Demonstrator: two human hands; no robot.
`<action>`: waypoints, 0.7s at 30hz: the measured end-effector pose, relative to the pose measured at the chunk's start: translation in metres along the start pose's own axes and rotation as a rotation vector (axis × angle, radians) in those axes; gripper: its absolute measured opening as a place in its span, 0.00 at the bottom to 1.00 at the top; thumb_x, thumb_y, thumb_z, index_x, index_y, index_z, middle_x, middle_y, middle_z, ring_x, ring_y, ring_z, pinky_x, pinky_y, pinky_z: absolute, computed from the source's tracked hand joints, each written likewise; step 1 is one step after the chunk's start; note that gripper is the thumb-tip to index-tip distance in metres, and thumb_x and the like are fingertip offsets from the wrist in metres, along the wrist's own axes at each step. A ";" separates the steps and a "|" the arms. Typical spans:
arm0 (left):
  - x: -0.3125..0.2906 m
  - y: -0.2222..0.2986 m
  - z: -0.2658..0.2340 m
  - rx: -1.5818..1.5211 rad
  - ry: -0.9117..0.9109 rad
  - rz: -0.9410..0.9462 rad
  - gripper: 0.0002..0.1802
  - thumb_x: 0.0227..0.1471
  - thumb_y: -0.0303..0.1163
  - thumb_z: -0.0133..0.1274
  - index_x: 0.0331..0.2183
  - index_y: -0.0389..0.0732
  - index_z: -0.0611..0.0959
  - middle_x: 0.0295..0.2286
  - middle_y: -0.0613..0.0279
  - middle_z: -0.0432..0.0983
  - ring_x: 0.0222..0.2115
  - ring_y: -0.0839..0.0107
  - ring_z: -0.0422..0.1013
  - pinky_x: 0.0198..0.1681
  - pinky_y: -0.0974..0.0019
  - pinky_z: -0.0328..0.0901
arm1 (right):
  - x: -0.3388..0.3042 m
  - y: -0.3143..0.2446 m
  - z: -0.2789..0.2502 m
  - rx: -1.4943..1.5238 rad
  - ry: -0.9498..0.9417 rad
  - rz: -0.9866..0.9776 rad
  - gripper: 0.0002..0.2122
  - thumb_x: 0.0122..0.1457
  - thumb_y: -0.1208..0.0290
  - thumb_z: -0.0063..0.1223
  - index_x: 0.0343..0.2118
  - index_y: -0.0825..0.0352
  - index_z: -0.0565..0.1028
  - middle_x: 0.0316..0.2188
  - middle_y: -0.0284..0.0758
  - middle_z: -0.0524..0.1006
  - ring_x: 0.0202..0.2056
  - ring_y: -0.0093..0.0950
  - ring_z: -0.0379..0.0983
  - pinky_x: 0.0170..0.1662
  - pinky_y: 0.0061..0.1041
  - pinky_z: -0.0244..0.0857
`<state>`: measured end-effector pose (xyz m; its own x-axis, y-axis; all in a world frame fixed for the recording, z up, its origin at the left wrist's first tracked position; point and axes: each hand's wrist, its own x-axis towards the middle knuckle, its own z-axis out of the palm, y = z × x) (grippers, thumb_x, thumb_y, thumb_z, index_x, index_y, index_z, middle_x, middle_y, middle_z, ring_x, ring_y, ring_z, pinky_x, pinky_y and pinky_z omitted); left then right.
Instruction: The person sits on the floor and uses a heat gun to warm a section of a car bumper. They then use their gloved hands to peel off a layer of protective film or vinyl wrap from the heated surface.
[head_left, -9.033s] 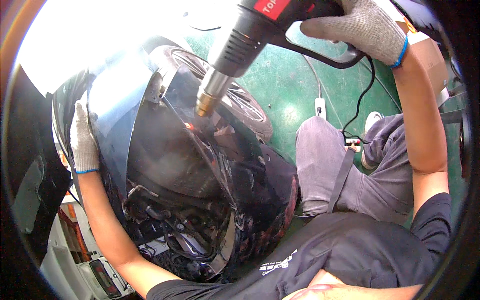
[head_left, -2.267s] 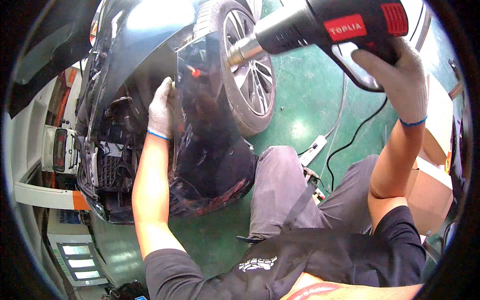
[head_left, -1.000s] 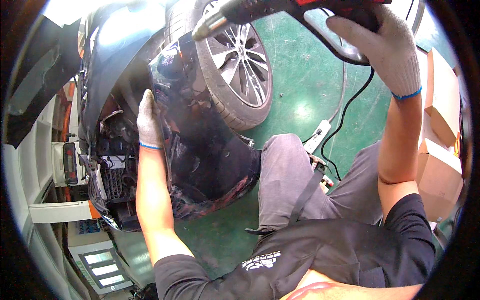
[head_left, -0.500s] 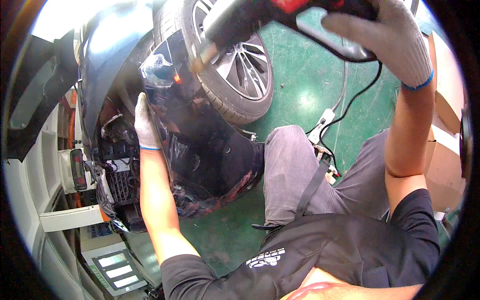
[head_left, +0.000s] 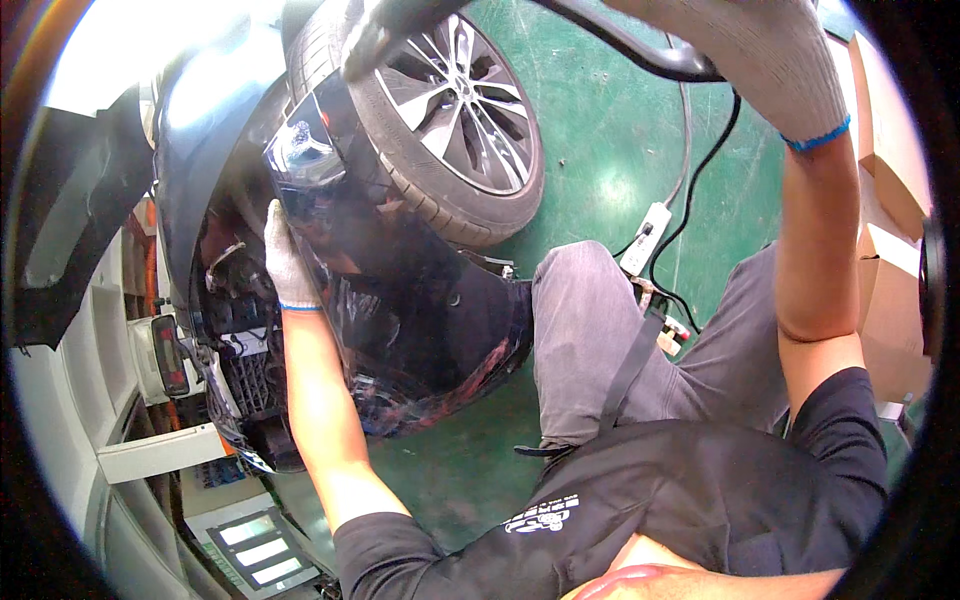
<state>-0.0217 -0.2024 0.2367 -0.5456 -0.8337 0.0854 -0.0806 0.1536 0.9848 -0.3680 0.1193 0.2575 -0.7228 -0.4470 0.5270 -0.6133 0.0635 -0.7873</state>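
My left hand (head_left: 288,262), in a white knit glove, is closed on the edge of a dark, scuffed bumper cover (head_left: 400,315). The cover stands tilted in front of a car wheel (head_left: 455,110). Up at the top edge of the picture, my gloved right hand (head_left: 755,65) grips what looks like a corded heat gun (head_left: 400,25). Its fingers are partly out of view. The gun's pale nozzle points left, above the cover's upper end, and is blurred; whether it touches anything I cannot tell. A black handle loop (head_left: 650,50) runs back to my right hand.
A black cord (head_left: 715,175) trails down from the gun towards a white power strip (head_left: 645,240) on the green floor (head_left: 590,180), near my knees. Cardboard boxes (head_left: 890,300) stand at the right. Left of the bumper lie exposed car parts (head_left: 245,370) and white shelving (head_left: 95,330).
My right hand and the heat gun have moved up and to the left, partly out of the picture. My left hand stays on the bumper cover, which has shifted slightly left at its upper end.
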 end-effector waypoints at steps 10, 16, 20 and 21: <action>0.002 0.000 0.009 0.050 0.029 0.020 0.26 0.69 0.48 0.42 0.56 0.39 0.76 0.46 0.58 0.80 0.42 0.63 0.78 0.45 0.57 0.74 | 0.006 -0.024 -0.005 0.109 -0.063 0.210 0.22 0.50 0.71 0.67 0.48 0.74 0.79 0.31 0.32 0.82 0.33 0.18 0.76 0.38 0.20 0.70; -0.008 0.018 0.045 -0.057 0.064 0.007 0.23 0.66 0.50 0.50 0.49 0.41 0.82 0.39 0.62 0.81 0.38 0.69 0.76 0.43 0.63 0.69 | 0.006 0.028 0.005 0.173 -0.186 0.026 0.22 0.52 0.59 0.72 0.46 0.67 0.81 0.31 0.32 0.81 0.31 0.19 0.75 0.37 0.20 0.69; -0.016 0.029 0.055 -0.124 0.073 -0.043 0.18 0.65 0.48 0.53 0.44 0.43 0.83 0.34 0.67 0.79 0.34 0.74 0.73 0.39 0.67 0.66 | 0.007 0.021 0.006 0.019 -0.079 0.059 0.22 0.51 0.57 0.72 0.45 0.66 0.81 0.30 0.31 0.80 0.30 0.19 0.73 0.35 0.20 0.67; -0.016 0.031 0.057 -0.130 0.063 -0.045 0.18 0.65 0.47 0.53 0.43 0.44 0.83 0.34 0.68 0.78 0.33 0.74 0.72 0.38 0.68 0.66 | 0.008 0.020 0.001 0.061 -0.127 -0.001 0.23 0.51 0.55 0.71 0.44 0.66 0.82 0.29 0.31 0.80 0.29 0.19 0.72 0.34 0.20 0.66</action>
<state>-0.0627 -0.1537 0.2576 -0.4902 -0.8704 0.0460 0.0068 0.0489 0.9988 -0.3859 0.1156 0.2459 -0.6740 -0.5565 0.4859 -0.5905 0.0105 -0.8070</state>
